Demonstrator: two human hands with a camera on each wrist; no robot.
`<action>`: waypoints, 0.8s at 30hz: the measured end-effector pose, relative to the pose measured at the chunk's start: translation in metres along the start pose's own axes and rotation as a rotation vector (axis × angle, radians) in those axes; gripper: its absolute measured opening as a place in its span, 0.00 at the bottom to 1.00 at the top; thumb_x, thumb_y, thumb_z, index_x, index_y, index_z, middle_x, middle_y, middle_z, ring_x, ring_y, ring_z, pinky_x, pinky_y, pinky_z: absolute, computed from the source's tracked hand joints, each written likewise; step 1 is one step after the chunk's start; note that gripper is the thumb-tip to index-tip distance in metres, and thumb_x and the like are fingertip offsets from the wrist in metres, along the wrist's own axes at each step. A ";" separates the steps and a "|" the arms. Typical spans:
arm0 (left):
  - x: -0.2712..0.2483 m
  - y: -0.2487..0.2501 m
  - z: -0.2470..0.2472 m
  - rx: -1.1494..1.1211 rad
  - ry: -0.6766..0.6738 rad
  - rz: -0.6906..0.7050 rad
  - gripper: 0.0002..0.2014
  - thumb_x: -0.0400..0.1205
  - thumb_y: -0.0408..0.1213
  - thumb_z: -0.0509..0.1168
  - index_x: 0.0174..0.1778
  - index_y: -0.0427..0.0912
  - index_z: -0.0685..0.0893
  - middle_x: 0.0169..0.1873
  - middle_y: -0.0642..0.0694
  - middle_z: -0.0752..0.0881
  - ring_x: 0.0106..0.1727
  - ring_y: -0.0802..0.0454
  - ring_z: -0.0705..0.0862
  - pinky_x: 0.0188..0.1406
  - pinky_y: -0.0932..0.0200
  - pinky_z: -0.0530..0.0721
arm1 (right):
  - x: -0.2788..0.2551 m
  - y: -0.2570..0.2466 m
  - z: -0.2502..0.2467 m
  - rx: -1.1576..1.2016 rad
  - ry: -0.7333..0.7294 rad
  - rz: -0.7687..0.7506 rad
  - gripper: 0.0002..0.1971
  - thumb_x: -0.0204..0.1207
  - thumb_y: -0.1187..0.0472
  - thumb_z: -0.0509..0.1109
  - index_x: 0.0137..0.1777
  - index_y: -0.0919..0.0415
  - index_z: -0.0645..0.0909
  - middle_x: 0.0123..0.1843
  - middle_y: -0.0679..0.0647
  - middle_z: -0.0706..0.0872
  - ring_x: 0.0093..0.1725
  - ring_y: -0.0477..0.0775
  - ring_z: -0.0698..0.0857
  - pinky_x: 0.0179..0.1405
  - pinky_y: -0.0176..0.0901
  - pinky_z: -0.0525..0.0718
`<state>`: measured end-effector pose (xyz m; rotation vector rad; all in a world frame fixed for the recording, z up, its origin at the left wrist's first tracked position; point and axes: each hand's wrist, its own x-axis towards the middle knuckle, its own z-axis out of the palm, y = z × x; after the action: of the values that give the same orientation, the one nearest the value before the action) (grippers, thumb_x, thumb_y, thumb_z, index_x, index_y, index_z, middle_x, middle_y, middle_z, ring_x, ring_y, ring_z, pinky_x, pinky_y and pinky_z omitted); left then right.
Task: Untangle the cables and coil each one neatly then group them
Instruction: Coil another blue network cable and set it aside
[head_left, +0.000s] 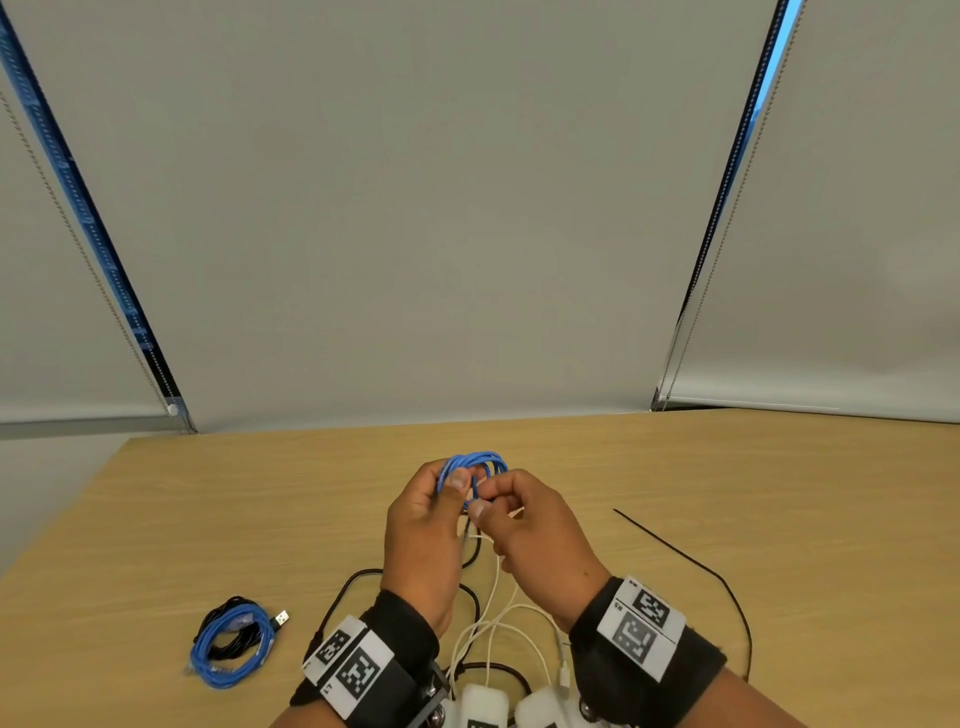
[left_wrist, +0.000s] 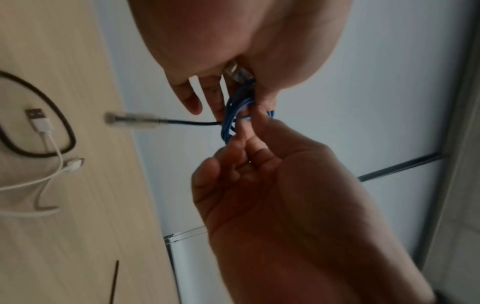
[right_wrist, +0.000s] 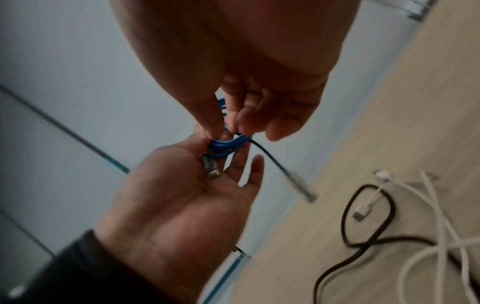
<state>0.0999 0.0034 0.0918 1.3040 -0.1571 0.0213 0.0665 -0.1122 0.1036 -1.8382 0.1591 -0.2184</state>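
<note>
A small coil of blue cable is held up above the wooden table. My left hand grips the coil with thumb over the loops; one clear plug lies in its palm. My right hand pinches a strand of the blue cable between thumb and fingers. The cable's free end with a clear plug sticks out sideways, also seen as the plug in the right wrist view. Loose white cables and a black cable lie tangled below my wrists.
A finished bundle of blue and black cables with a USB plug lies at the table's left front. A thin black cable runs across the right side. Closed grey blinds stand behind the table's far edge.
</note>
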 end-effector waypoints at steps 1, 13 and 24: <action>0.002 0.000 -0.001 -0.014 0.022 0.002 0.10 0.89 0.35 0.63 0.53 0.46 0.91 0.50 0.46 0.94 0.54 0.48 0.91 0.56 0.51 0.86 | 0.000 0.001 0.000 -0.056 0.002 -0.020 0.07 0.80 0.54 0.72 0.56 0.48 0.83 0.47 0.47 0.85 0.41 0.46 0.83 0.45 0.45 0.82; 0.006 -0.003 -0.001 -0.168 0.014 -0.099 0.09 0.87 0.33 0.65 0.54 0.41 0.91 0.54 0.42 0.93 0.58 0.43 0.90 0.63 0.35 0.87 | -0.012 0.013 0.010 -0.257 -0.048 -0.196 0.24 0.86 0.56 0.64 0.80 0.36 0.69 0.55 0.41 0.81 0.46 0.42 0.82 0.56 0.43 0.84; 0.002 -0.013 -0.008 -0.101 -0.198 -0.145 0.10 0.88 0.35 0.63 0.53 0.42 0.91 0.56 0.41 0.93 0.62 0.46 0.90 0.63 0.50 0.84 | -0.005 0.012 0.001 0.484 -0.068 0.256 0.02 0.79 0.58 0.76 0.47 0.54 0.87 0.39 0.52 0.81 0.25 0.44 0.69 0.24 0.40 0.72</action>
<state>0.1039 0.0075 0.0779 1.2125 -0.2292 -0.2369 0.0617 -0.1139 0.0911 -1.3270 0.2672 -0.0098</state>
